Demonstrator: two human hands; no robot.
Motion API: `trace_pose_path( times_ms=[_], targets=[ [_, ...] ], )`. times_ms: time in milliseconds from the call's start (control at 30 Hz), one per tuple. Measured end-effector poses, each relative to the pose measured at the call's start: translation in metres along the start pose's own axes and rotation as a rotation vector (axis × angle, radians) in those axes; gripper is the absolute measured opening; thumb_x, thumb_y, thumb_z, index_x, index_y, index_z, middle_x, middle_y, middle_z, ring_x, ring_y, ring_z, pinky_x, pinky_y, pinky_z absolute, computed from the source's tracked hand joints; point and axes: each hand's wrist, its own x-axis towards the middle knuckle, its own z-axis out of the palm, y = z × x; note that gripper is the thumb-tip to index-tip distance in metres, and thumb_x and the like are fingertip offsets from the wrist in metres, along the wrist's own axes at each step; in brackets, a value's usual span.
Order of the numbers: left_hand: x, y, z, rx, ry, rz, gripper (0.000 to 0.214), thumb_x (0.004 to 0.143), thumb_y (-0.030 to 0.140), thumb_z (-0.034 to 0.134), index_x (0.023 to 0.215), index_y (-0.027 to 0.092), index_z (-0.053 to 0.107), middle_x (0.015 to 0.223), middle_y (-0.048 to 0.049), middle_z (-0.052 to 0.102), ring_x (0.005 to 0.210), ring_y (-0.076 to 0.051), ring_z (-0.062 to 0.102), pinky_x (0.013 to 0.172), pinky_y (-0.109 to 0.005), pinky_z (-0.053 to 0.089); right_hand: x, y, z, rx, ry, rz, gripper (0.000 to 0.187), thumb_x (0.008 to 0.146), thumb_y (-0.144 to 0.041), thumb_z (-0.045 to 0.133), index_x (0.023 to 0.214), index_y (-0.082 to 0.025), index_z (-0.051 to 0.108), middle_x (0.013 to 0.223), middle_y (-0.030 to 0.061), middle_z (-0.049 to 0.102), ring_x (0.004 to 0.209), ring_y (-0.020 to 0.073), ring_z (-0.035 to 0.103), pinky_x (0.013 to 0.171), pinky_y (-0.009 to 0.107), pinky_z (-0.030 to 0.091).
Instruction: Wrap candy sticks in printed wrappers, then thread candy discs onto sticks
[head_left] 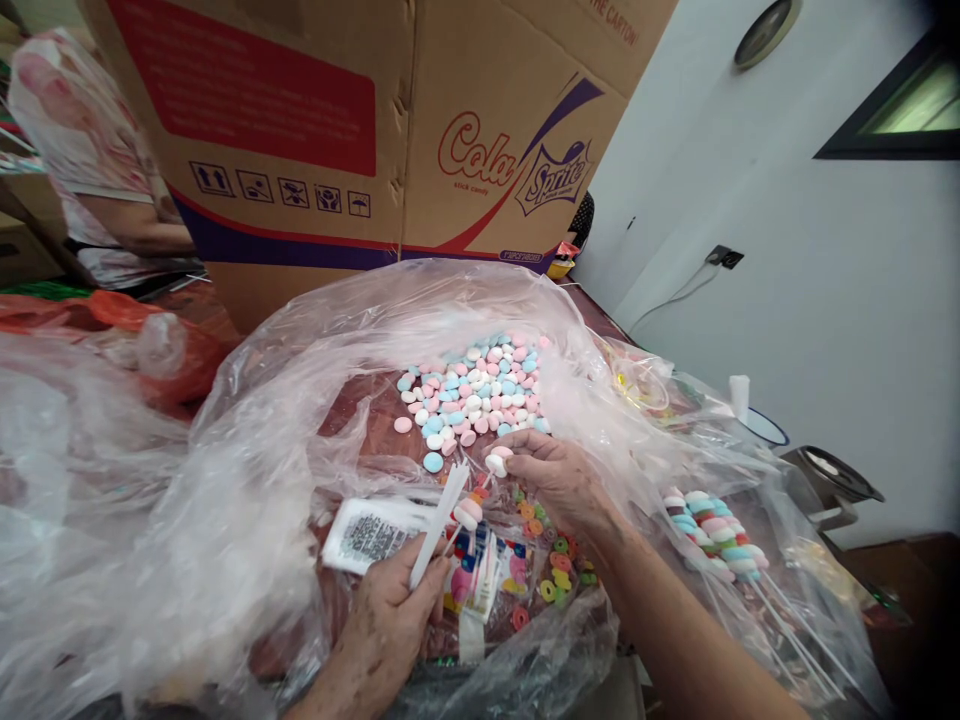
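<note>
My left hand (390,612) is closed around a bundle of flat white sticks (437,525) and one thin stick carrying a pink-and-white candy (468,513) and an orange-red ring. At that stick's upper end, my right hand (559,478) pinches a whitish-pink candy (497,461) between thumb and fingers. Whether the stick passes through this candy is hard to tell. Just beyond the hands lies a heap of pink, blue and white candies (476,395). Small coloured gummy rings (560,562) are scattered by my right forearm. A white printed packet (379,532) lies beside my left hand.
Crumpled clear plastic (255,470) surrounds the candy heap. Several candy skewers (720,535) lie on plastic at the right. A tall cardboard carton (405,130) stands behind. At the far left is another person (97,170). An orange-red bag (172,350) lies at the left.
</note>
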Motion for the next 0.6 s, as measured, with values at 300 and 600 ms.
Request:
trace_pose_path(
  times_ms=[300, 600],
  targets=[
    [0.002, -0.009, 0.001, -0.015, -0.004, -0.016, 0.034, 0.087, 0.044, 0.056, 0.091, 0.016, 0.074, 0.046, 0.0037, 0.055, 0.046, -0.015, 0.049, 0.051, -0.025, 0.038, -0.004, 0.000, 0.000, -0.386, -0.091, -0.129, 0.021, 0.081, -0.035, 0.070, 0.095, -0.024, 0.080, 0.100, 0.0008, 0.077, 0.095, 0.0216, 0.067, 0.087, 0.034, 0.049],
    [0.002, -0.010, 0.000, 0.034, 0.027, -0.017, 0.034, 0.088, 0.046, 0.052, 0.092, 0.018, 0.072, 0.048, 0.0035, 0.057, 0.048, -0.017, 0.053, 0.051, -0.025, 0.039, -0.012, 0.029, 0.011, -0.537, 0.029, -0.250, 0.035, 0.090, -0.036, 0.056, 0.118, -0.023, 0.074, 0.106, 0.0025, 0.077, 0.096, 0.0231, 0.071, 0.086, 0.037, 0.057]
  ],
)
